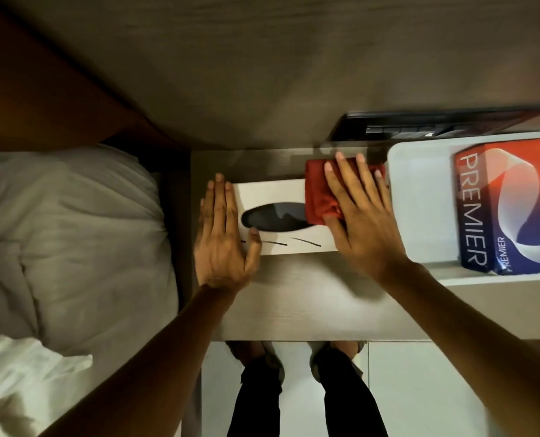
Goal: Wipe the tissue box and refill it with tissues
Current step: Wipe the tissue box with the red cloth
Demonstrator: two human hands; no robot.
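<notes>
We take the white tissue box as our landmark; it lies flat on a grey wood-grain table, dark oval slot facing up.

Left of the box, beyond the table edge: a bed with rumpled white bedding. Right of the box, just beside it: a white tray carrying a red-and-blue tissue pack printed PREMIER. Behind and right of the box: a dark flat object against the wall, too blurred for us to tell what it is. Below the box, past the near table edge: the person's dark trouser legs on pale floor tiles.

On the box's right end: a red cloth, pressed down by the right hand, fingers spread flat over it, not curled. At the box's left end: the left hand, open and flat, fingers along the box's end and thumb lying on its top near the slot, bracing it.
</notes>
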